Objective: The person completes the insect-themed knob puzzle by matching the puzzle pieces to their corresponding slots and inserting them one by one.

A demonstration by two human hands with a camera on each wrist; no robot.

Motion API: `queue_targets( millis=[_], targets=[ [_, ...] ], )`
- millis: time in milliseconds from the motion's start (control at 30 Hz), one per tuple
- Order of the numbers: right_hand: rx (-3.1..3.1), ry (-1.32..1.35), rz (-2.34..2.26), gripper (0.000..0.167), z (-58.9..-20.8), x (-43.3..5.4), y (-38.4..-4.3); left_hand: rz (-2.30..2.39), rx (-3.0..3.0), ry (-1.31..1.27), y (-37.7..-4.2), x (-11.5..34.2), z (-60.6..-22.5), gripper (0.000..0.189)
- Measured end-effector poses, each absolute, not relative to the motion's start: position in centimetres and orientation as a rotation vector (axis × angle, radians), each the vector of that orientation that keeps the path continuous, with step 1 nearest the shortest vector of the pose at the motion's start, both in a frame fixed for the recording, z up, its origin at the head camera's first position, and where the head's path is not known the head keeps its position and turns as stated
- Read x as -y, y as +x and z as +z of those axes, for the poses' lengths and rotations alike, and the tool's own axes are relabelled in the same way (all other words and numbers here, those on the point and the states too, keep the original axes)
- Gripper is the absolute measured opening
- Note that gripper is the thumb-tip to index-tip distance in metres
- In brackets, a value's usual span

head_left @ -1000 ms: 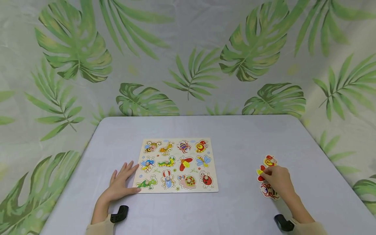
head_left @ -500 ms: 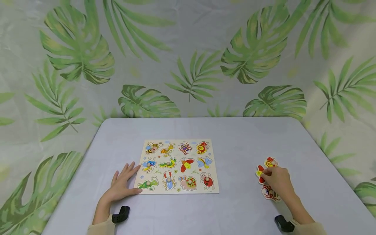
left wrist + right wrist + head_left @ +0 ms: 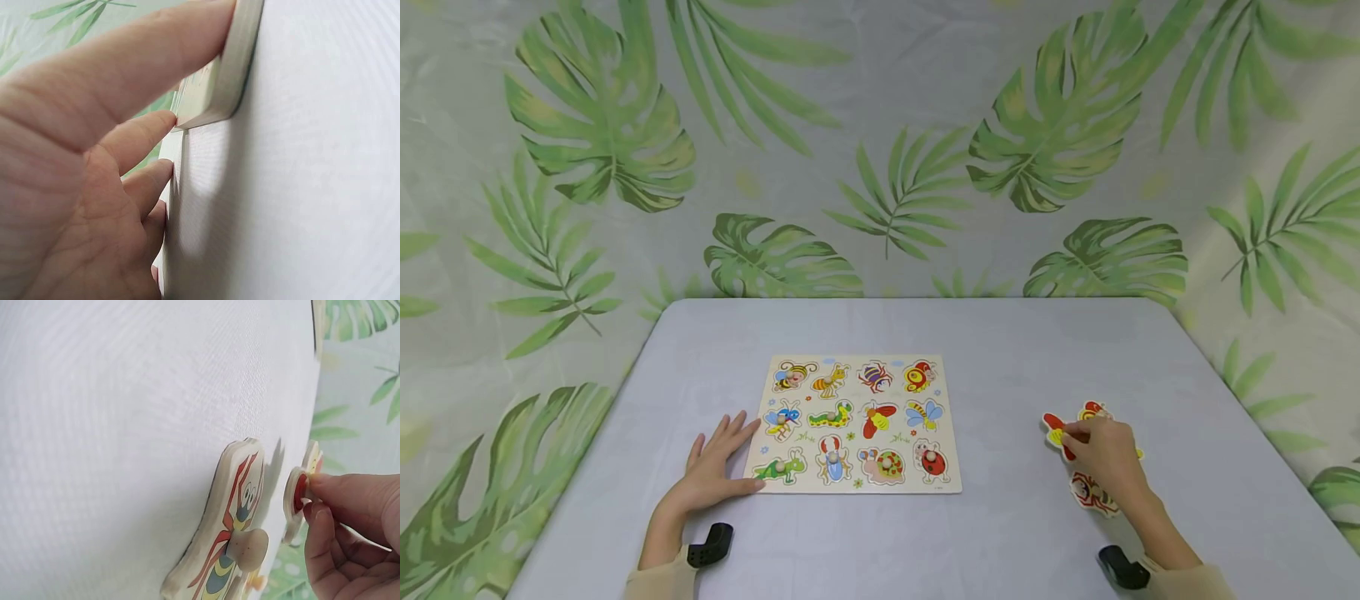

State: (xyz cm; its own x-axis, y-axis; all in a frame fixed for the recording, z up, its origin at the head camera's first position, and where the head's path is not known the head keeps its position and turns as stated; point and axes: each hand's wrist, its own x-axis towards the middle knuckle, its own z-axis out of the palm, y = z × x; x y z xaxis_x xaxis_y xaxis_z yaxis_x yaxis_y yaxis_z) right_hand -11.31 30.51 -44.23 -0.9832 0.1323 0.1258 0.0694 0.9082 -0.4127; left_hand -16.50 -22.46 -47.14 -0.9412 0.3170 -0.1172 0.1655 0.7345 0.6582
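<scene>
My left hand (image 3: 715, 467) lies with fingers spread at the left side of a wooden insect puzzle board (image 3: 859, 493). Its thumb touches the board's near-left corner, and in the left wrist view the thumb (image 3: 144, 56) presses against the board's edge (image 3: 228, 87). On the right, my right hand (image 3: 1108, 458) pinches a red-and-yellow winged insect puzzle piece (image 3: 1054, 427) between thumb and forefinger. In the right wrist view that piece (image 3: 300, 490) is partly covered by the fingertips. A long-legged red bug piece with a wooden knob (image 3: 247, 550) lies nearer the wrist.
A red-and-yellow butterfly piece (image 3: 1093, 409) lies just beyond my right hand, and the bug piece (image 3: 1090, 492) below it. My right hand hides part of this cluster. Several knobbed pieces, such as the ladybug (image 3: 931, 460), sit in the board. A leaf-patterned cloth (image 3: 895, 192) hangs behind the white table (image 3: 1000, 533).
The pinched winged piece has shifted a little left and turned, away from the other pieces. My left hand stays at the board's corner; the head view has shifted slightly.
</scene>
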Motion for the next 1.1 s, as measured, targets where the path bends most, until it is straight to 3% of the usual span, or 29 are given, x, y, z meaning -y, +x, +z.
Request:
queue_targets(
  millis=[1100],
  targets=[
    [2.850,-0.006,0.697,0.015,-43.7,-26.9,-13.2,1.010,-2.724,0.402,-16.6,22.4,-47.4,0.092]
  ],
)
